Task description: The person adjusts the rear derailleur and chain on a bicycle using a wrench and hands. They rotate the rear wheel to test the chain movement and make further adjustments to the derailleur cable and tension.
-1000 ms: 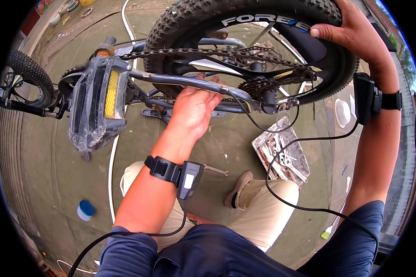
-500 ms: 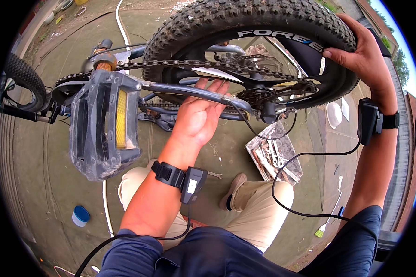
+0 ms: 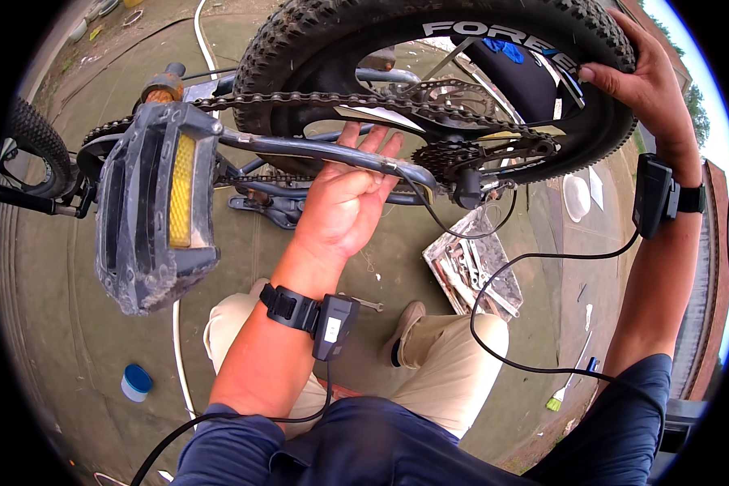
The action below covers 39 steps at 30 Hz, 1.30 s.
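Observation:
A bicycle's rear wheel, with a knobby black tyre and dark spokes, fills the upper middle. My right hand grips the tyre at its right side, thumb on the inner side and fingers over the tread. Palm up, my left hand is at the grey frame tube, its fingers reaching behind the tube and the thumb below it. The chain runs above that tube to the rear sprockets. A grey pedal with a yellow reflector stands large at the left.
A worn tray of wrenches sits on the ground below the wheel hub. One wrench lies near my shoe. Another bicycle wheel stands at far left. A blue-lidded tub, a white hose and a brush lie around.
The pedal and front part of the frame have shifted left. The wheel has tilted slightly, and a blue thing now shows through its opening. My right hand moved slightly right; my left hand keeps its place.

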Motion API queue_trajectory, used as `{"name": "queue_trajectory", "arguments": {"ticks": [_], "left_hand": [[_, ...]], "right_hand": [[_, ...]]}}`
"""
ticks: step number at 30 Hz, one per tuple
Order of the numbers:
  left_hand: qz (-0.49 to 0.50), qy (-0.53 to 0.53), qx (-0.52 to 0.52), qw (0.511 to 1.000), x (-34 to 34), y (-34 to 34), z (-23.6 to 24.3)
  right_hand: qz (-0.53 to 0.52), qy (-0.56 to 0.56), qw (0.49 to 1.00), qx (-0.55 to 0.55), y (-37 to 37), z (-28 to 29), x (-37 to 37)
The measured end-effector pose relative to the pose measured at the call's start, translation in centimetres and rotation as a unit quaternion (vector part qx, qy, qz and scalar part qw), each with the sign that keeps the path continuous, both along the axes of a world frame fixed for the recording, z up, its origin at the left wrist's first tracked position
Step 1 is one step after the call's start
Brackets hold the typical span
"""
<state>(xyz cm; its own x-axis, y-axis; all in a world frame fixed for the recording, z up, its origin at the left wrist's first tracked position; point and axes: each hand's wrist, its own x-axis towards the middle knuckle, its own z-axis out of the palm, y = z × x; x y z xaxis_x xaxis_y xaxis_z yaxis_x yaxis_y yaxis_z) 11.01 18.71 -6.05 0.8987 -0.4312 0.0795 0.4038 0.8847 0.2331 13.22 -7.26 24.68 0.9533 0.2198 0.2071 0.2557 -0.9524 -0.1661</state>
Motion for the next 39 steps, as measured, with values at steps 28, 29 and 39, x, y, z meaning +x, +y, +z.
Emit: {"name": "queue_trajectory", "arguments": {"ticks": [28, 29, 39], "left_hand": [[-0.004, 0.042, -0.067, 0.997, 0.6, -1.3, 1.0], [-0.004, 0.042, -0.065, 0.997, 0.5, -1.3, 1.0], [0.04, 0.069, -0.008, 0.997, -0.4, -2.0, 1.8]], "right_hand": [[-0.038, -0.009, 0.958, 0.283, -6.7, -5.1, -2.4], [-0.033, -0.015, 0.96, 0.279, -6.5, -5.0, -2.7], [-0.029, 0.044, 0.973, 0.226, -5.7, -2.6, 0.5]]}}
